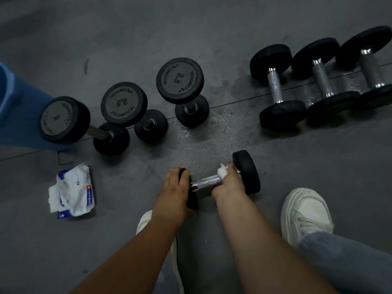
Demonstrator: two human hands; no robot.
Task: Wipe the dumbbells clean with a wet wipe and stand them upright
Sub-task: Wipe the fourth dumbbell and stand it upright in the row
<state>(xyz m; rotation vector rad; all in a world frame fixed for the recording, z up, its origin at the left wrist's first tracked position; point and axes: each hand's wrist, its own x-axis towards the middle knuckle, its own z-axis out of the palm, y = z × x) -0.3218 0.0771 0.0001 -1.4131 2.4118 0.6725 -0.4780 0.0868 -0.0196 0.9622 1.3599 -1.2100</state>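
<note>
A black dumbbell (247, 172) with a metal handle lies on the floor in front of me. My left hand (176, 189) grips its left head. My right hand (228, 183) wraps the handle, pressing a white wet wipe (222, 171) against it near the right head. Three dumbbells stand upright at the left: one marked 5 (63, 119) and two marked 2.5 (124, 103) (180, 80). Three more dumbbells lie on their sides at the right (275, 85) (322, 79) (369, 66).
An opened pack of wet wipes (73, 192) with wipes pulled out lies on the grey floor at the left. A blue object (17, 109) stands at the far left. My white shoes (305, 215) (146, 221) rest near the dumbbell.
</note>
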